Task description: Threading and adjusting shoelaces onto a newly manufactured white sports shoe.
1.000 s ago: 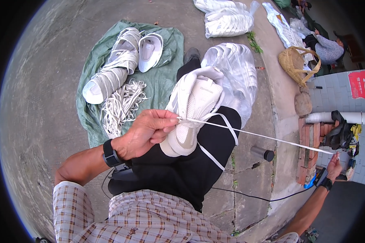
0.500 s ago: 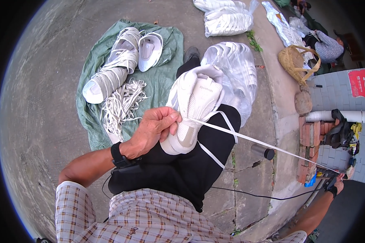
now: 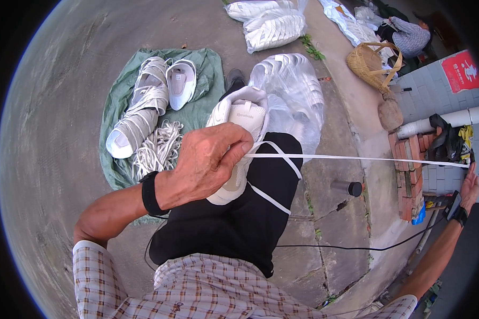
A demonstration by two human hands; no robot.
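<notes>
A white sneaker [image 3: 242, 112] rests on my lap with its tongue and opening turned away from me. My left hand [image 3: 205, 162] is closed over the front of it, thumb and finger pinching a white flat shoelace [image 3: 346, 157]. From that pinch the lace runs taut, nearly level, to my right hand [image 3: 469, 187], stretched far out to the right and holding the lace at the fingertips. Another stretch of lace loops over my black trouser leg. My left hand hides the eyelets and part of the toe.
A green sheet [image 3: 210, 74] carries wrapped white shoe parts [image 3: 150, 85] and a pile of white laces [image 3: 162, 144]. Bagged shoes [image 3: 298, 80] lie ahead. On the right are a wicker basket [image 3: 364, 64], bricks [image 3: 407, 178], a dark cylinder [image 3: 354, 189], a cable [image 3: 351, 248] and a person [image 3: 411, 37].
My right hand has moved up and outward, so the lace now runs nearly level instead of sloping down. My left hand has shifted slightly right, turning its back upward over the sneaker.
</notes>
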